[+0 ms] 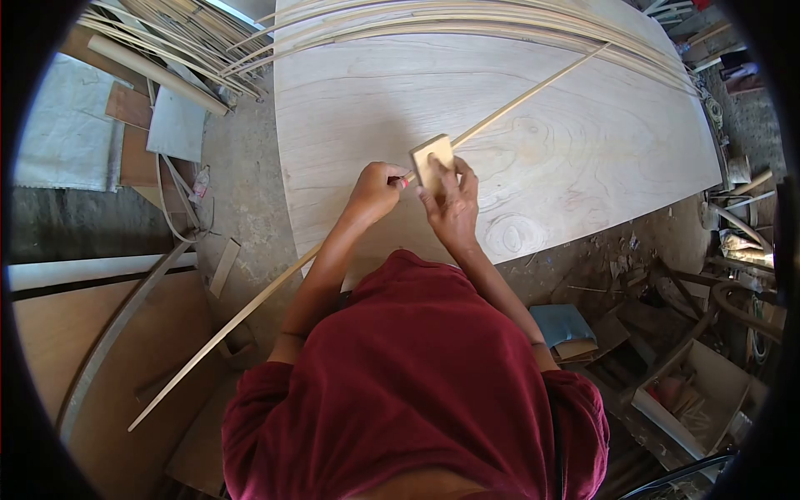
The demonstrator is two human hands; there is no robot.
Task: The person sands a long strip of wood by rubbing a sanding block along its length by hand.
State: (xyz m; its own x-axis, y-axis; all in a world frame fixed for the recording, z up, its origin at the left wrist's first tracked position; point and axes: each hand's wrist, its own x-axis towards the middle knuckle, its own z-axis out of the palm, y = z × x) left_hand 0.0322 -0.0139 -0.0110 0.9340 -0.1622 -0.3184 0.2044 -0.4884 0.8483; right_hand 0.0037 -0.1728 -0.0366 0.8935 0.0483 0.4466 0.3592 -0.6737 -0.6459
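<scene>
A long thin wooden strip (533, 94) runs diagonally from the lower left, past my forearm, to the far side of a pale plywood sheet (575, 142). My left hand (377, 193) is closed around the strip near its middle. A small red bit (406, 182) shows at its fingertips; what it is I cannot make out. My right hand (454, 200) grips a small flat rectangular wooden block (432, 149), held tilted over the strip close to the left hand. The block hides part of the strip, so contact between them cannot be made out.
Several long thin strips (467, 25) lie along the plywood's far edge, and more strips (179, 37) are heaped at upper left. A cardboard tube (158, 73) lies left. At lower right are a box (696, 396) with scraps and a blue item (558, 323).
</scene>
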